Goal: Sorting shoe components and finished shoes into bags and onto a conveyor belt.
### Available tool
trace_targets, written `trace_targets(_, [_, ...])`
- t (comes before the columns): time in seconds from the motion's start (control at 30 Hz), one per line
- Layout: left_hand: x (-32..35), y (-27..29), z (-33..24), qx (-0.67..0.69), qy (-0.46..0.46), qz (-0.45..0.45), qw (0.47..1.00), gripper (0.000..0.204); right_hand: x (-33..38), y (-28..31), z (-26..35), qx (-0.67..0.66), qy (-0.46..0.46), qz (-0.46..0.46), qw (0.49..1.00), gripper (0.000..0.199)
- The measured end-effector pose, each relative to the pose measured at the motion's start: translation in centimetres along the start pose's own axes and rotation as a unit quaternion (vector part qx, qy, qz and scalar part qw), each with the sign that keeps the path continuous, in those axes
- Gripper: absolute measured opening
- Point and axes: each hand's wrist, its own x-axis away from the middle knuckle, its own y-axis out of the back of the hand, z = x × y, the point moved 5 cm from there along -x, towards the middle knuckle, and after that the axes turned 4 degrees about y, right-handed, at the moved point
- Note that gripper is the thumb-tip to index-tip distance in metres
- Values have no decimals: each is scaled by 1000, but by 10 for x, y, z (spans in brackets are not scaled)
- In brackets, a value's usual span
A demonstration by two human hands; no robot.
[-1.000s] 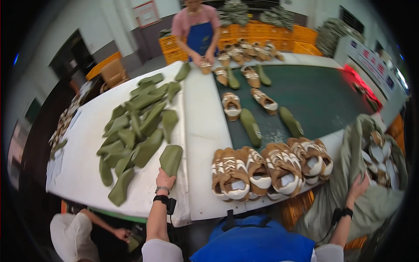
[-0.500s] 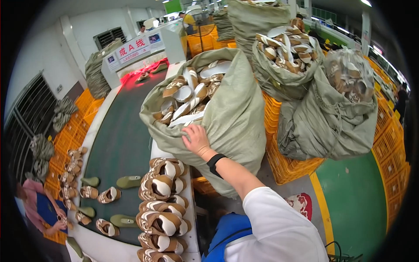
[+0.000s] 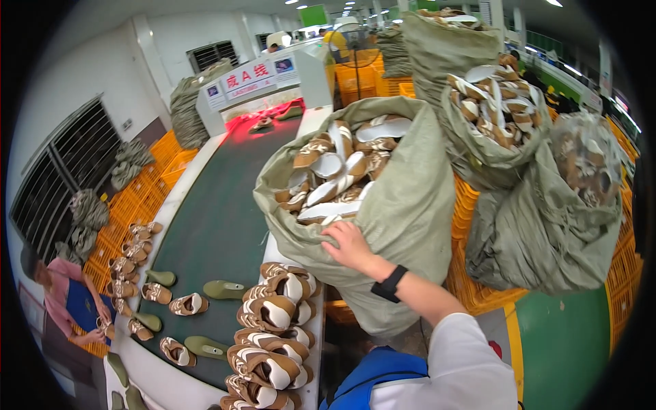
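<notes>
A large grey-green woven sack [image 3: 403,219] stands open, filled with brown and white shoes [image 3: 342,171], some with pale soles up. My right hand [image 3: 350,246], with a black band on the wrist, is at the sack's near rim. Its fingers lie over the edge with the thumb lower on the outside, gripping the cloth. My left hand is out of view. Just left of the sack's lower part, brown and white shoes [image 3: 270,314] stand in a packed row along the white edge of a dark green conveyor belt [image 3: 212,198].
Green shoe lasts [image 3: 223,290] and single shoes lie on the belt. Across it, a person in pink [image 3: 65,287] handles a shoe. More filled sacks [image 3: 547,225] stand at the right on orange crates [image 3: 471,280]. A red-lit machine opening [image 3: 263,116] is at the belt's far end.
The view has swung left, so the scene sits farther right and slightly lower in the picture. My right hand stays at the sack's rim, its fingers drawn closer together.
</notes>
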Motion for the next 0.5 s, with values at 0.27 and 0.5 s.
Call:
trace_targets(0.27, [13, 10, 31, 206, 26, -62, 976, 44, -177, -5, -46, 8, 48, 315, 948, 25])
trace_targets(0.5, [154, 35, -361, 21, -195, -87, 977, 39, -241, -88, -171, 307, -170, 335, 875, 93])
